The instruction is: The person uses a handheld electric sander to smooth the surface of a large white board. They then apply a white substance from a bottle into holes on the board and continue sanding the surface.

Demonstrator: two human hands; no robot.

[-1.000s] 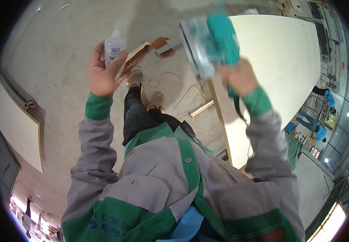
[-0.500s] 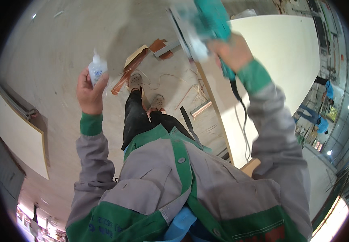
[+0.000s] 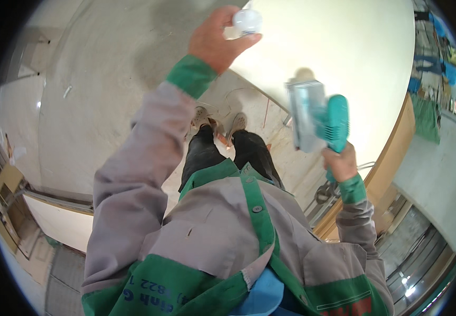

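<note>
My left hand [image 3: 222, 39] is stretched forward at the top of the view, fingers closed around a small white glue bottle [image 3: 247, 22]. The bottle is above the near-left part of a large cream panel [image 3: 365, 47], its rounded end toward me. Off to the right, my right hand [image 3: 341, 162] grips the handle of a teal power tool [image 3: 337, 118] with a flat rectangular metal base [image 3: 304, 113]. That tool is over the panel's near part, slightly blurred; whether it touches the surface I cannot tell.
A wooden edge piece [image 3: 396, 134] runs along the panel's right side. My shoes [image 3: 237, 122] stand on the concrete floor [image 3: 107, 95] among scraps. Another white panel [image 3: 59, 218] lies at the left. People in blue [image 3: 449, 73] are at the far right.
My left hand has carried the glue bottle forward and right, over the cream panel. My right hand has drawn the power tool back toward me and turned it. My view has shifted too.
</note>
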